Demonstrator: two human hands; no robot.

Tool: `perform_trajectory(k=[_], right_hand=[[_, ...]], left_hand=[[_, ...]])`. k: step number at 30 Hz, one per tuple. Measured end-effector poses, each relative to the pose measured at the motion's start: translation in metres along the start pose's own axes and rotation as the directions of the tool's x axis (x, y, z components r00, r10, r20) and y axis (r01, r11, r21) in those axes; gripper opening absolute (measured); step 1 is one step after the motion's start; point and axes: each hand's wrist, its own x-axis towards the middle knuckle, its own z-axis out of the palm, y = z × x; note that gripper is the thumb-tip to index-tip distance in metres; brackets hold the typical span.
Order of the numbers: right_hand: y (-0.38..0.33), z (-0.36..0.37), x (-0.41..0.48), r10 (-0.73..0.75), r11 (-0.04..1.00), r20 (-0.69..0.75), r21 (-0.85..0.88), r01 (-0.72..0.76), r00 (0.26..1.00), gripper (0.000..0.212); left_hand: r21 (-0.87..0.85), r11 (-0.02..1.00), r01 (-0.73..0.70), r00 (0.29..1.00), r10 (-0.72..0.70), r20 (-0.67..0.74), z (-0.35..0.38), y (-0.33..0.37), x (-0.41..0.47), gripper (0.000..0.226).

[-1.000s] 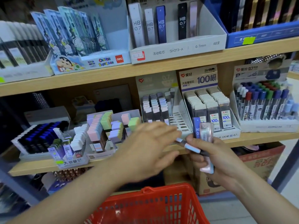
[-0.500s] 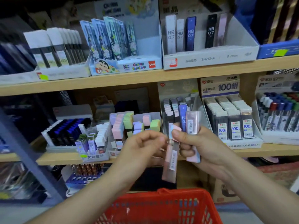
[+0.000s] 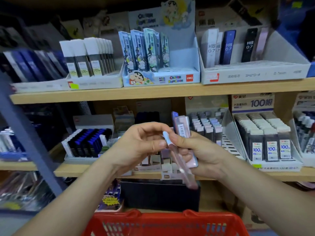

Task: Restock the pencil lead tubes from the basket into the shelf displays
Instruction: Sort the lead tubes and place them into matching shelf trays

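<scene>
Before two wooden shelves (image 3: 153, 94): right hand (image 3: 204, 154) gripping two lead tubes (image 3: 182, 128), left hand (image 3: 141, 143) pinching third tube (image 3: 180, 166) by cap; one red basket (image 3: 162, 220) below.

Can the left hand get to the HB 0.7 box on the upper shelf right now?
Probably yes: the left hand pinches the cap of a pink tube in open air; nothing stands between it and the box, whose front rows look bare.

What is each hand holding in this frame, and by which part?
The left hand pinches the slanted pink tube at its pale blue cap end. The right hand grips the upright tubes round their lower halves.
</scene>
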Motion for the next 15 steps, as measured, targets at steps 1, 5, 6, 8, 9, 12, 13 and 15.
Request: perform_trajectory(k=[1,5,6,8,9,12,13,15], right_hand=[[0.0,0.002,0.004,0.01,0.999,-0.012,-0.044,-0.01,1.0,0.018],[-0.007,-0.001,0.014,0.034,0.976,-0.083,-0.21,-0.05,0.996,0.022],[-0.011,-0.006,0.015,0.004,0.956,-0.15,-0.29,-0.048,0.989,0.02],[-0.02,-0.02,0.015,-0.084,0.871,-0.297,-0.485,-0.075,0.951,0.016],[-0.023,-0.028,0.014,-0.124,0.829,-0.338,-0.552,-0.09,0.933,0.013],[-0.027,-0.046,0.012,-0.159,0.779,-0.383,-0.615,-0.123,0.91,0.011],[-0.026,-0.049,0.012,-0.159,0.762,-0.383,-0.634,-0.134,0.91,0.011],[-0.022,-0.052,0.014,-0.172,0.722,-0.371,-0.678,-0.139,0.913,0.007]], left_hand=[[0.007,1.0,-0.008,1.0,0.009,-0.018,-0.005,0.0,0.0,0.033],[0.042,0.998,-0.042,0.951,0.052,-0.303,-0.019,0.001,0.003,0.013],[0.07,0.996,-0.052,0.916,0.076,-0.393,-0.022,0.001,0.006,0.012],[0.241,0.97,-0.036,0.855,0.154,-0.495,-0.023,0.005,0.01,0.014],[0.344,0.939,-0.011,0.835,0.198,-0.514,-0.022,0.006,0.013,0.015],[0.519,0.854,0.031,0.807,0.285,-0.517,-0.018,0.004,0.022,0.018],[0.541,0.84,0.038,0.804,0.295,-0.516,-0.015,0.003,0.026,0.018],[0.589,0.805,0.067,0.795,0.314,-0.519,-0.009,-0.001,0.035,0.017]])
